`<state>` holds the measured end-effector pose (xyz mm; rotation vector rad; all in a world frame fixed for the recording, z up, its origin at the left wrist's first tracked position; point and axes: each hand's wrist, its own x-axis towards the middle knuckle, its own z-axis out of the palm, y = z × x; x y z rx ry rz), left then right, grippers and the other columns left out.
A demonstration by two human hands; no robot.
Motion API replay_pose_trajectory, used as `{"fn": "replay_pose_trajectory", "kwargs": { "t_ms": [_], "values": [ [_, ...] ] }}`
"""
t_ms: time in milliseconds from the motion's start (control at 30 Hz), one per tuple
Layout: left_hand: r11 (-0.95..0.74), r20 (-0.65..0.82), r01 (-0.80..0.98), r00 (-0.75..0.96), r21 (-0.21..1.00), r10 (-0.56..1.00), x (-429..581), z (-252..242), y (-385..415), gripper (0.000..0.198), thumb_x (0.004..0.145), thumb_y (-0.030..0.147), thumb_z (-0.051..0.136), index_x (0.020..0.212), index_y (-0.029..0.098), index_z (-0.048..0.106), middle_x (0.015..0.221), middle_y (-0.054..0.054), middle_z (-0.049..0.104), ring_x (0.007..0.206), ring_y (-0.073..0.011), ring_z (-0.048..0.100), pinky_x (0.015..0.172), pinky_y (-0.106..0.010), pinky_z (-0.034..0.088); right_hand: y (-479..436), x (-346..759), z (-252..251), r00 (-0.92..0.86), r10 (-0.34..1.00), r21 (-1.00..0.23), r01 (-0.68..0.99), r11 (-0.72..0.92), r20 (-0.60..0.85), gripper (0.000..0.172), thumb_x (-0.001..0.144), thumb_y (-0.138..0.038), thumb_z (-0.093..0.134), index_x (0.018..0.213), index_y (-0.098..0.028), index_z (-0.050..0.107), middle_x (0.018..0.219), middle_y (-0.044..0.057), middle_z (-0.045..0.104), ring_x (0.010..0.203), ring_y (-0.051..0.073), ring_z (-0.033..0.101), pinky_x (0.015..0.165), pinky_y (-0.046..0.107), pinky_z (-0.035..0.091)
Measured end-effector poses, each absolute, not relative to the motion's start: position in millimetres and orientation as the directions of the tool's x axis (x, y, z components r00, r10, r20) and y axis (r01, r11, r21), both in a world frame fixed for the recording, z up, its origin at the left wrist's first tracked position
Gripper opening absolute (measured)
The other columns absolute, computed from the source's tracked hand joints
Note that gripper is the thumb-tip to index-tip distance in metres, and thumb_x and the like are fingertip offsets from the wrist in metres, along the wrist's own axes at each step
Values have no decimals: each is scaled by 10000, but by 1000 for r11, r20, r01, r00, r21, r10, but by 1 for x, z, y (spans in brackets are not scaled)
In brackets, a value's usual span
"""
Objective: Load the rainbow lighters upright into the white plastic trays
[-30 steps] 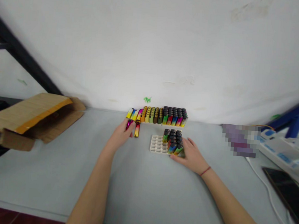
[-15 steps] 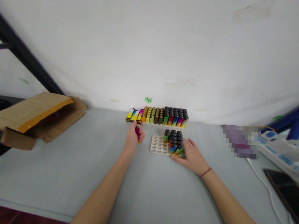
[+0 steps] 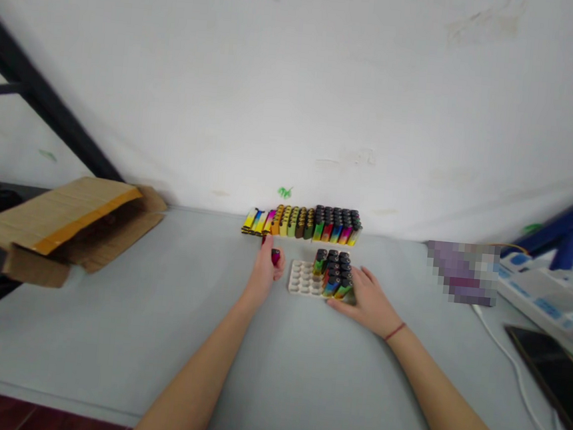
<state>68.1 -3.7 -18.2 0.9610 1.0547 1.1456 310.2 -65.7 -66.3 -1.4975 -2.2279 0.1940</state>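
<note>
The white tray [image 3: 304,285] lies on the grey table [image 3: 155,344], its sockets exposed on the left part; black-topped lighters [image 3: 331,280] stand upright in the part toward its right end. The left hand [image 3: 263,270] is just left of the tray, fingers clenched around a magenta lighter [image 3: 275,257]; whether the dark red piece [image 3: 265,239] by the thumb is a second item cannot be determined. The right hand [image 3: 366,302] is at the tray's right end, thumb along the near edge and fingers spread against the side; whether they grip or merely rest cannot be told. Behind the tray, near the wall [image 3: 296,109], stand a black-topped block [image 3: 336,227] and, left of it, gold-topped lighters [image 3: 292,223]; further left, shiny lighters [image 3: 258,222] lie flat. Well left of the tray is an open cardboard box [image 3: 65,219]; well right, a dark phone [image 3: 548,372] and a white cable [image 3: 514,369].
</note>
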Motion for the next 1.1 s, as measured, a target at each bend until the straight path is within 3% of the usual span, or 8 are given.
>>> {"fn": "replay_pose_trajectory", "kwargs": {
  "t_ms": [133,233,333,433,800,967,1100],
  "values": [
    [185,-180,-227,42,956,983,70,-20,-6,538,879,649,405,568,212,445,379,88,207,323,-62,157,356,-198,133,-66,310,-67,-307,909,-349,850,396,283,789,844,-636,618,1396,-87,488,1369,248,599,1284,360,559,1157,596,315],
    [131,-124,-232,48,964,991,71,-20,-7,392,886,538,413,840,198,604,400,110,225,338,-74,143,356,-186,144,-66,310,-66,-310,906,-349,847,400,288,783,844,-625,623,1399,-90,485,1369,246,600,1280,359,563,1154,599,318],
    [61,-53,-196,42,979,998,72,-21,-9,370,879,461,431,1050,188,612,433,113,264,354,-78,181,363,-173,159,-65,309,-66,-310,907,-349,848,399,285,785,841,-619,629,1400,-89,483,1368,247,602,1275,364,567,1148,609,321],
    [51,-48,-194,18,980,999,73,-22,-9,389,883,457,422,1112,184,579,449,116,283,357,-77,200,368,-168,171,-65,309,-65,-312,909,-351,848,398,276,800,837,-616,637,1399,-68,481,1362,257,603,1279,368,564,1150,608,323],
    [122,-145,-306,-54,944,988,76,-15,-10,123,820,357,452,831,235,445,418,126,266,334,-66,191,362,-154,158,-65,309,-65,-311,912,-354,849,393,266,802,836,-622,637,1392,-64,482,1364,263,599,1285,362,562,1157,606,314],
    [257,-273,-418,22,872,962,76,-9,-11,394,861,517,389,598,225,355,385,102,200,320,-61,185,346,-172,147,-65,309,-65,-309,911,-358,846,395,274,797,834,-621,640,1403,-87,477,1380,252,592,1287,360,561,1155,609,315],
    [274,-287,-433,38,859,957,76,-7,-11,407,860,479,387,548,227,321,376,94,190,317,-63,164,336,-176,142,-65,310,-66,-315,908,-353,845,401,277,802,835,-622,635,1406,-82,476,1380,253,591,1289,363,558,1154,606,317]
  ]
}}
